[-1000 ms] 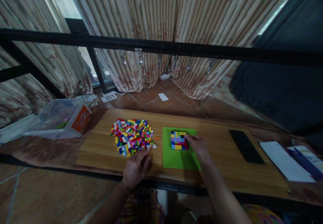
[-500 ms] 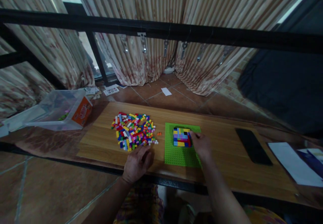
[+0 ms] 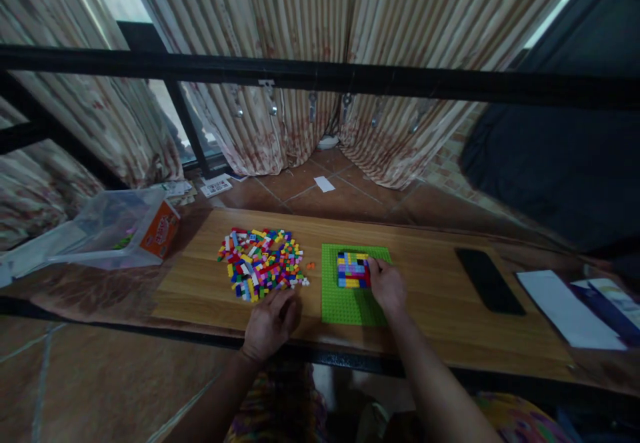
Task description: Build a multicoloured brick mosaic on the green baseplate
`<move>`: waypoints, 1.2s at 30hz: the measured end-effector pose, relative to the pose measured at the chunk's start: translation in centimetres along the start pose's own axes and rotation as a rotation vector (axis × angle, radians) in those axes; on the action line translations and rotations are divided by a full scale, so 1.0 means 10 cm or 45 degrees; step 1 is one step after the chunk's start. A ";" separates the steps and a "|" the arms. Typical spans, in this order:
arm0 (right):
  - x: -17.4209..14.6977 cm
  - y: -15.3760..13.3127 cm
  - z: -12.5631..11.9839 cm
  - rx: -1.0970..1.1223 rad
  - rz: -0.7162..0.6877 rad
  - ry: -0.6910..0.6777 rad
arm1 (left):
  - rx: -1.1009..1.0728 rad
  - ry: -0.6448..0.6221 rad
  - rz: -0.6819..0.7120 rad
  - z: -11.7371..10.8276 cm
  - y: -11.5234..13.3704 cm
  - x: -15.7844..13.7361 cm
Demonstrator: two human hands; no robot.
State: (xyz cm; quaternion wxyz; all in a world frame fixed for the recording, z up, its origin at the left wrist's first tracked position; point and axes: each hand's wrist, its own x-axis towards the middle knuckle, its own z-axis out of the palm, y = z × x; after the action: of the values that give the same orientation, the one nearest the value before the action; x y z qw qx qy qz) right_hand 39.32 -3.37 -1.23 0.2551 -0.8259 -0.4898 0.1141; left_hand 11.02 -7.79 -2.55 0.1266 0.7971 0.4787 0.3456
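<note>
A green studded baseplate [image 3: 345, 311] lies on the wooden board, carrying a low block of colourful toy bricks [image 3: 350, 274] in rows. My right hand [image 3: 390, 286] is at the block's right edge, thumb and fingers pinched on the bricks there. The fingertips cover part of that edge, so I cannot tell whether a loose brick is between them. My left hand [image 3: 270, 326] rests at the board's front edge, just below a heap of loose toy bricks [image 3: 263, 263]. Its fingers are loosely bent, thumb apart, and nothing shows in them. Small orange bricks [image 3: 311, 266] lie between heap and baseplate.
A clear plastic bin [image 3: 110, 223] with an orange label stands left of the wooden board [image 3: 430, 310]. To the right lie a dark flat phone-like slab [image 3: 490, 280] and white paper [image 3: 565, 310]. A black rail [image 3: 320, 75] crosses in front of the curtains.
The camera view has shifted slightly, moving the board and bricks a little left in the picture. My right hand stays at the block's right edge; my left hand keeps its place below the heap.
</note>
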 end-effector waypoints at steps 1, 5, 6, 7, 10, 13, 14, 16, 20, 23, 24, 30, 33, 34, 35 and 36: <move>0.01 0.04 0.00 0.070 -0.002 -0.009 | 0.007 0.004 0.009 0.00 0.00 0.00; 0.05 0.21 0.03 0.475 0.006 -0.006 | 0.058 0.031 0.030 0.03 -0.02 -0.01; 0.04 0.24 0.02 0.567 0.004 0.003 | 0.073 0.032 0.028 0.03 -0.03 -0.01; 0.02 0.25 0.01 0.645 -0.001 0.016 | 0.085 0.028 0.023 0.04 -0.03 -0.01; -0.10 0.16 -0.09 0.794 -0.052 0.074 | 0.113 0.020 0.011 0.05 -0.02 -0.01; -0.29 -0.08 -0.19 0.836 -0.164 0.102 | 0.145 0.031 -0.003 0.05 0.00 0.00; -0.37 -0.17 -0.21 0.851 -0.213 0.074 | 0.153 0.031 -0.011 0.04 0.01 0.00; -0.52 -0.35 -0.19 0.851 -0.325 -0.023 | 0.153 0.024 -0.023 0.04 0.03 0.00; -0.77 -0.59 0.00 0.687 -0.532 -0.179 | 0.132 0.025 -0.027 0.03 0.06 -0.01; -0.88 -0.69 0.18 0.428 -0.618 -0.275 | 0.128 0.029 -0.014 0.03 0.06 -0.01; -0.90 -0.72 0.23 0.336 -0.628 -0.293 | 0.124 0.025 -0.009 0.03 0.06 -0.02; -0.89 -0.92 0.37 -0.032 -0.601 -0.278 | 0.101 0.017 -0.003 0.05 0.04 -0.03; -0.88 -0.99 0.38 -0.137 -0.574 -0.284 | 0.104 0.030 0.015 0.05 0.03 -0.03; -0.88 -1.01 0.38 -0.157 -0.576 -0.295 | 0.112 0.035 0.022 0.05 0.03 -0.03; -0.88 -1.02 0.39 -0.172 -0.579 -0.306 | 0.123 0.040 0.026 0.06 0.03 -0.03; -0.87 -1.02 0.39 -0.185 -0.583 -0.313 | 0.133 0.044 0.030 0.06 0.03 -0.03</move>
State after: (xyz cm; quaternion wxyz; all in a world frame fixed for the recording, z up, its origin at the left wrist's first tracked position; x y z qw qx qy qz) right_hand 25.64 -5.73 0.37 0.1528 -0.6898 -0.6979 0.1175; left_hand 11.52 -8.14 -2.93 0.0724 0.8021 0.4887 0.3354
